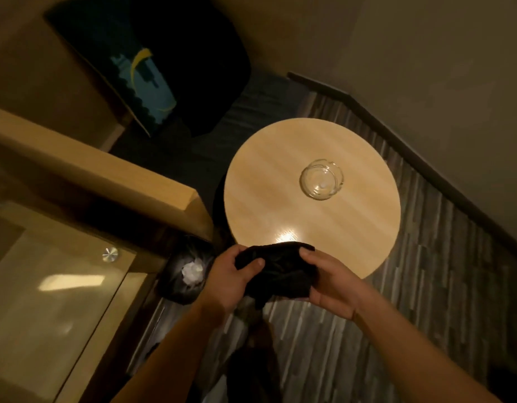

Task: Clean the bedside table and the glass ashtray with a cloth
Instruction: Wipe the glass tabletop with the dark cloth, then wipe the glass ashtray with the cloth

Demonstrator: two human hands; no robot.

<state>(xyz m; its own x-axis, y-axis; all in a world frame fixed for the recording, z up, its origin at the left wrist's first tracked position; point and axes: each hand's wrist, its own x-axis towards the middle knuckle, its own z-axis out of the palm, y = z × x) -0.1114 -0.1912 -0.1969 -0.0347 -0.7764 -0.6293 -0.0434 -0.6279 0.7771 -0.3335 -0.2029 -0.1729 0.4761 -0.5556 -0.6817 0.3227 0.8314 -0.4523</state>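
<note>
Just at the near edge of the round tabletop (pixel 280 175), both hands, left hand (pixel 231 274) and right hand (pixel 329 283), pinch a bunched black cloth (pixel 280 271), the glass ashtray (pixel 321 179) well beyond it.

I see the ashtray (pixel 321 179) on the round table (pixel 266 181), right of centre. My hands hold the cloth (pixel 277 274) over its near edge; a bin (pixel 187 274) sits left.

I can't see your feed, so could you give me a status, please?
Both hands, left and right, hold cloth. Ashtray sits untouched on table. Nothing blocking.
</note>
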